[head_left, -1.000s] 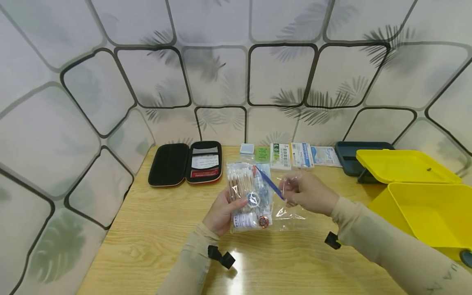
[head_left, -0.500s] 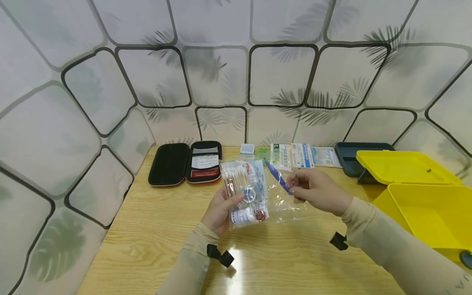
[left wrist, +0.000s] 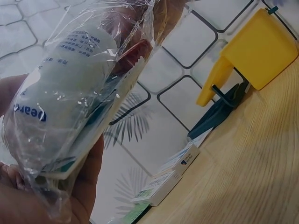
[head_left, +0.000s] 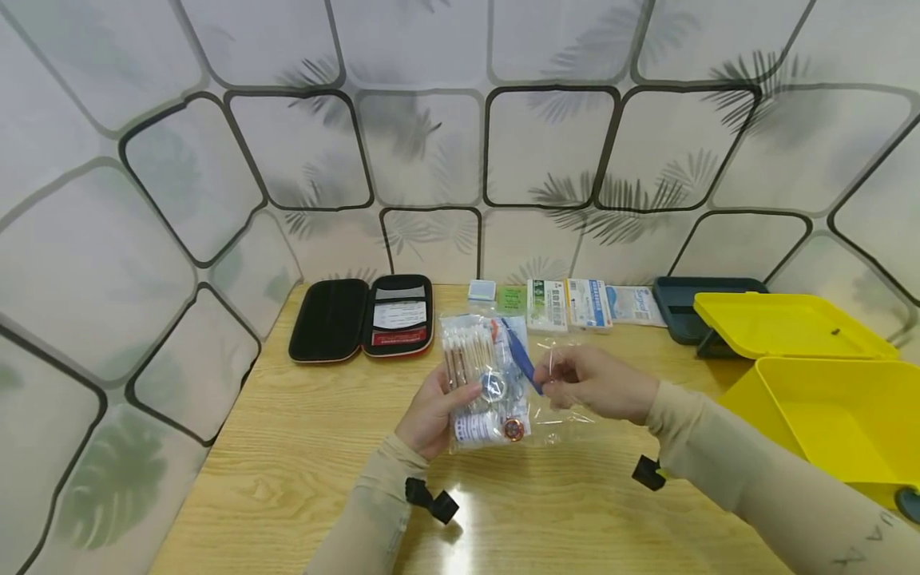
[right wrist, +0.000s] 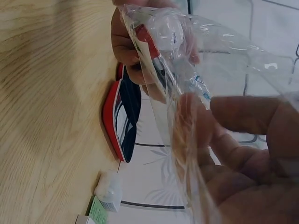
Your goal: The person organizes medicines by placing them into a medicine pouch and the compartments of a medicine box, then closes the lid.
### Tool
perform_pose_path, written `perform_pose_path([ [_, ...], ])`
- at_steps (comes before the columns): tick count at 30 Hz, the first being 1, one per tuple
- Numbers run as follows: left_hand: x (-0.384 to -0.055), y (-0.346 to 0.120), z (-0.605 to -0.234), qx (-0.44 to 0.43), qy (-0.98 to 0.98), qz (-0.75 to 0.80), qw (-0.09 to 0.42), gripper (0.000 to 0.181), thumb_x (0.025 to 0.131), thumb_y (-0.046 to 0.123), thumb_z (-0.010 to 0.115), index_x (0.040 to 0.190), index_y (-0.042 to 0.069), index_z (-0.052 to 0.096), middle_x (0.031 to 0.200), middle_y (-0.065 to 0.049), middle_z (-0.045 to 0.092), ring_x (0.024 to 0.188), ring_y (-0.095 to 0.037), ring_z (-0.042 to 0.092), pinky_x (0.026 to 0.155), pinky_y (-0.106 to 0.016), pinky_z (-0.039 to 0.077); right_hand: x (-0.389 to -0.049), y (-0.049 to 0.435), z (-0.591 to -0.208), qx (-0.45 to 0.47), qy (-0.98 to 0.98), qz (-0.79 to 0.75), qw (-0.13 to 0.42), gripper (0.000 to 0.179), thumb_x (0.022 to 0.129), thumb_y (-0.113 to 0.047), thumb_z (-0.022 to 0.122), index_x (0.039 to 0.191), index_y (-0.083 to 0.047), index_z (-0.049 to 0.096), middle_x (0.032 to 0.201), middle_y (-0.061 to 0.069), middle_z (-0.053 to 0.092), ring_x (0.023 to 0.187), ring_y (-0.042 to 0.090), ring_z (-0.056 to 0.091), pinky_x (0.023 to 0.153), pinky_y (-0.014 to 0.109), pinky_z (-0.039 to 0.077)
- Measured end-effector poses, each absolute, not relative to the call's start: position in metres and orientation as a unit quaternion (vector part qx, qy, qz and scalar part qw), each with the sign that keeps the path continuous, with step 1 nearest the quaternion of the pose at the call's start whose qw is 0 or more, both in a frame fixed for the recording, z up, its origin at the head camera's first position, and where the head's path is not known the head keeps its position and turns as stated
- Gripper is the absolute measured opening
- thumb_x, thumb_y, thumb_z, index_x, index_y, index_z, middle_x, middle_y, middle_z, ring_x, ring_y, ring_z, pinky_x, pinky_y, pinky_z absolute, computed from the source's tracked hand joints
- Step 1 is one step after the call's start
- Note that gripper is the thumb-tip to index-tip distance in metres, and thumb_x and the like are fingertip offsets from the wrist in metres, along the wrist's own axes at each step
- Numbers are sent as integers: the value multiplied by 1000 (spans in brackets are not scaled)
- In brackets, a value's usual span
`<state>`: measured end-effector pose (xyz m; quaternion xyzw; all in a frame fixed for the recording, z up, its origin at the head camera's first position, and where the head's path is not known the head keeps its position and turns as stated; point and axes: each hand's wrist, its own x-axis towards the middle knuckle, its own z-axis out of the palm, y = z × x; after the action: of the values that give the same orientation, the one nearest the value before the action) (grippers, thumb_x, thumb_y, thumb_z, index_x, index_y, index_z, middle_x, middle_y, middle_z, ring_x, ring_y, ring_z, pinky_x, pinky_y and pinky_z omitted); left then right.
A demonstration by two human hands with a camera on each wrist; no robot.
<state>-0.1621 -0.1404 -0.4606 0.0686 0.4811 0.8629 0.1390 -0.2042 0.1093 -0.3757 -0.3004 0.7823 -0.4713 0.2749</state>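
My left hand (head_left: 431, 411) holds a clear plastic bag (head_left: 467, 435), the thumb across its front. Inside show cotton swabs (head_left: 470, 351), a roll of tape (head_left: 493, 386), a red round piece (head_left: 513, 430) and a white bottle (left wrist: 74, 60) with blue print. At the bag's loose right side my right hand (head_left: 592, 383) has its fingers among the clear film and pinches the lower end of narrow blue tweezers (head_left: 519, 355). In the right wrist view the thumb (right wrist: 247, 112) is in front of the film, other fingertips are behind it, and the tweezers are hidden.
An open black case (head_left: 327, 319) lies at the back left. Along the wall stand a small white box (head_left: 481, 291), a green packet (head_left: 512, 299), white boxes (head_left: 548, 305) and a flat packet (head_left: 636, 306). A yellow bin (head_left: 841, 415) and dark tray (head_left: 676, 307) are at right.
The right hand moved up and right with the blue tweezers, then came back left and down toward the bag. The bag shifted slightly left and back with the left hand.
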Motion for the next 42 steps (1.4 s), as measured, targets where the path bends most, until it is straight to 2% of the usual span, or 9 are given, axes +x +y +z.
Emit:
perform_pose_path([
  [7, -162, -140, -460, 64, 485, 861, 136, 53, 91, 4, 58, 138, 1, 33, 116, -8, 61, 102, -21, 63, 89, -38, 52, -201, 107, -372, -302, 788, -464, 268, 37, 96, -14, 59, 130, 0, 52, 109, 19, 59, 90, 32, 64, 78, 36, 57],
  [12, -162, -140, -460, 60, 487, 860, 142, 51, 92, 4, 57, 138, 2, 35, 117, -9, 60, 103, -22, 63, 90, -39, 52, -200, 107, -372, -336, 800, -428, 252, 47, 98, -16, 56, 143, -7, 43, 95, 13, 63, 83, 24, 65, 71, 34, 56],
  [17, -163, -140, -461, 68, 492, 856, 143, 53, 90, 1, 59, 138, 0, 35, 116, -7, 61, 102, -20, 63, 89, -38, 52, -197, 107, -373, -373, 813, -369, 253, 46, 101, -21, 51, 143, -5, 43, 82, 2, 63, 77, 21, 63, 65, 32, 53],
  [25, -164, -140, -464, 70, 479, 863, 148, 51, 91, 3, 59, 135, 0, 35, 114, -6, 62, 100, -20, 63, 88, -37, 53, -197, 109, -366, -368, 805, -385, 262, 50, 103, -21, 46, 150, -13, 32, 102, 6, 64, 82, 26, 63, 70, 36, 55],
  [30, -164, -141, -464, 57, 467, 871, 141, 50, 92, 5, 58, 137, 2, 35, 114, -7, 61, 100, -20, 63, 89, -38, 52, -198, 118, -353, -354, 794, -423, 256, 41, 105, -15, 40, 143, -1, 40, 113, 12, 63, 86, 26, 65, 77, 36, 56],
  [33, -164, -141, -464, 50, 454, 879, 135, 49, 93, 6, 56, 136, 3, 35, 114, -6, 61, 100, -20, 63, 90, -38, 52, -195, 131, -340, -368, 798, -439, 185, 31, 103, -9, 42, 131, 1, 52, 110, 10, 65, 87, 23, 66, 76, 32, 57],
  [37, -164, -139, -465, 49, 427, 896, 115, 43, 94, 6, 54, 134, 5, 38, 113, -5, 62, 101, -18, 62, 91, -36, 51, -185, 151, -323, -350, 797, -491, 8, 22, 98, 2, 49, 116, 1, 61, 101, 6, 67, 83, 17, 66, 72, 25, 56],
  [40, -164, -138, -466, 51, 392, 914, 92, 37, 97, 10, 53, 132, 10, 40, 113, -3, 63, 101, -16, 62, 91, -33, 51, -177, 160, -323, -283, 742, -597, -111, 20, 93, 9, 54, 111, 5, 60, 96, 9, 62, 79, 16, 60, 71, 19, 54],
  [42, -164, -137, -465, 62, 357, 929, 74, 35, 99, 12, 50, 132, 14, 41, 117, -1, 62, 106, -15, 60, 94, -32, 48, -174, 162, -332, -238, 687, -668, -159, 21, 91, 10, 55, 111, 5, 57, 98, 11, 57, 82, 17, 54, 72, 16, 51],
])
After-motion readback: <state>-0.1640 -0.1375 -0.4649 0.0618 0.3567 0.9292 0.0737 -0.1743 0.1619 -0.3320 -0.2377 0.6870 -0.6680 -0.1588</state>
